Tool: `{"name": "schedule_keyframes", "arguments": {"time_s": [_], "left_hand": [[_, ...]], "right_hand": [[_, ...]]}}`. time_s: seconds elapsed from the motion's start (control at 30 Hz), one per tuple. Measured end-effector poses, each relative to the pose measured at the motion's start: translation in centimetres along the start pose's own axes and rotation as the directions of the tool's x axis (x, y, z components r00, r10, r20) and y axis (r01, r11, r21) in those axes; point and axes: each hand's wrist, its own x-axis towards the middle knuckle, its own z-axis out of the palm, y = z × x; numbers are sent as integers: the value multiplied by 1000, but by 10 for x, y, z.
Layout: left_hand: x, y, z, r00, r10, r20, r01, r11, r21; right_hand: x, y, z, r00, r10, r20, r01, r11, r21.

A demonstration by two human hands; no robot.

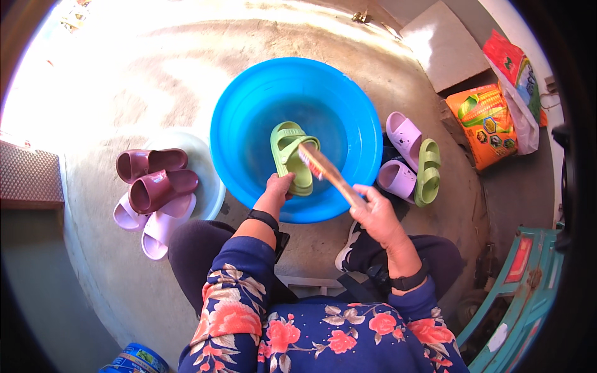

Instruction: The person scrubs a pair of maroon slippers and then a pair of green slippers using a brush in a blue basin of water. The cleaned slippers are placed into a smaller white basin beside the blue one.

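Blue basin [249, 112] sits on the concrete floor [124, 74], w/ water in it. Left hand [277, 189] reaches over the basin's near rim, fingers wrapped round the heel end of a green sandal [287, 148] held inside the basin. Right hand [373, 211], just right of the near rim, fingers closed round the handle of a scrub brush [326, 169]; bristle end lies against the sandal's strap, probably touching, hard to tell at this angle. Right of the basin: two lilac slippers [401, 152] and a second green sandal [428, 171], close together. Left of the basin: a pale shallow bowl [208, 161], w/ maroon slippers [155, 177] stacked on pale lilac ones [163, 225].
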Motion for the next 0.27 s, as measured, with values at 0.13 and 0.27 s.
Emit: {"name": "schedule_keyframes", "arguments": {"time_s": [0.13, 0.27], "left_hand": [[-8, 0, -4, 999, 39, 29, -42, 992, 117], [-10, 3, -9, 992, 122, 21, -124, 980, 155]], "right_hand": [[24, 11, -11, 946, -172, -276, 173, 985, -21], [40, 33, -23, 955, -118, -273, 98, 991, -87]]}}
